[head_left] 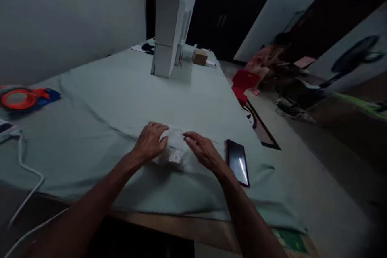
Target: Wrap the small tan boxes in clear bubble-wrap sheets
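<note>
1. Table (181, 223): bare wood at near edge; top under pale green cloth (121, 96), thin fabric, with soft creases and one long wrinkle running in from the left.
2. Left edge, toward near corner: part of a white, hard-looking device (9, 132), cut off by the view; smooth, round white cable (32, 171) curves over the near edge.
3. Left edge, farther up: bright orange ring (18, 98), tape-roll shaped, lying on dark blue material (50, 97).
4. Left hand (150, 141): at left side of the package, fingers bent, thumb parted from them; not closed.
5. Far part of table: tall, upright, flat-sided white boxes (167, 34), edges straight, a horizontal seam on the front.
6. Package (174, 155): near the middle of the near edge, between the hands; boxy, in clear, wrinkled, shiny plastic film.
7. Right hand (202, 151): over the package's right side, fingers bent, thumb close to forefinger; cannot tell whether it pinches the film.
8. Far edge, right part: small brown cube-like box (200, 57), apparently cardboard.
9. Right edge, near corner: phone (238, 163), flat, glossy black screen, reddish rim, one streak of glare.
10. Beyond right edge: red chair (243, 82), smooth; seated person (261, 62); dark round fan (353, 54).
</note>
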{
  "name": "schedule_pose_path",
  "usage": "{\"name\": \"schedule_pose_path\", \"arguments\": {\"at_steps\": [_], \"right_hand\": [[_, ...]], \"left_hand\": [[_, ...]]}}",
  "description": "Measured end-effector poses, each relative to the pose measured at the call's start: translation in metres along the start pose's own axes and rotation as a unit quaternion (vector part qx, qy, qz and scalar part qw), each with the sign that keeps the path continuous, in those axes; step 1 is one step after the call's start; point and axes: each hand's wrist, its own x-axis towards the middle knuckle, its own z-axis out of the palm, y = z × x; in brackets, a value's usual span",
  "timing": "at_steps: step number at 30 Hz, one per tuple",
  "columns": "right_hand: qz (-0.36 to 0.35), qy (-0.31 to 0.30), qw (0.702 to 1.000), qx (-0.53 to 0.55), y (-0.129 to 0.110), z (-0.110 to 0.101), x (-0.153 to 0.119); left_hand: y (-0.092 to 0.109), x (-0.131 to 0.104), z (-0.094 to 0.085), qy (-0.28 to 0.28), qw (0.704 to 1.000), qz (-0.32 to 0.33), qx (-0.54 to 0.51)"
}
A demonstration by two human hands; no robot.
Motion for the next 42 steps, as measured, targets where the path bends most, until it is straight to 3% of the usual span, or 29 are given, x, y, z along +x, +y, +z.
{"name": "schedule_pose_path", "arguments": {"at_steps": [3,6,8,11,14,17,19,22,25,27,30,34,42], "right_hand": [[-0.002,-0.023,0.999,-0.027,0.000,0.004,-0.007],[-0.003,-0.005,0.999,-0.039,-0.007,0.002,-0.026],[-0.023,0.003,0.999,-0.034,-0.016,0.000,-0.047],[-0.070,-0.055,0.996,-0.008,-0.030,0.002,-0.079],[-0.083,-0.098,0.992,-0.005,-0.037,0.011,-0.101],[-0.054,-0.100,0.993,-0.008,-0.034,0.023,-0.107],[-0.028,-0.086,0.996,0.001,-0.029,0.030,-0.105],[-0.023,-0.071,0.997,0.016,-0.025,0.038,-0.100],[-0.038,-0.067,0.996,0.035,-0.026,0.038,-0.102],[-0.032,-0.053,0.997,0.044,-0.024,0.033,-0.112],[0.004,0.005,1.000,0.021,-0.009,0.022,-0.139],[0.061,0.108,0.986,-0.115,0.028,0.009,-0.191],[0.163,0.136,0.935,-0.283,0.085,-0.026,-0.274]], "left_hand": [[0.012,-0.008,-0.009,0.011,0.997,0.070,0.011],[0.017,-0.019,-0.013,-0.039,0.995,0.092,-0.026],[0.016,-0.031,-0.015,-0.067,0.994,0.056,-0.072],[0.012,-0.055,-0.021,-0.104,0.980,-0.014,-0.171],[0.006,-0.079,-0.030,-0.133,0.967,-0.026,-0.214],[0.003,-0.089,-0.036,-0.155,0.970,-0.046,-0.183],[0.006,-0.087,-0.035,-0.141,0.981,-0.046,-0.123],[0.020,-0.077,-0.026,-0.112,0.991,0.028,-0.065],[0.037,-0.071,-0.011,-0.182,0.972,0.121,-0.089],[0.045,-0.073,0.000,-0.238,0.957,0.137,-0.094],[0.048,-0.081,0.010,-0.270,0.947,0.150,-0.092],[0.045,-0.088,0.015,-0.278,0.942,0.167,-0.082],[0.049,-0.090,0.018,-0.271,0.943,0.184,-0.061]]}}
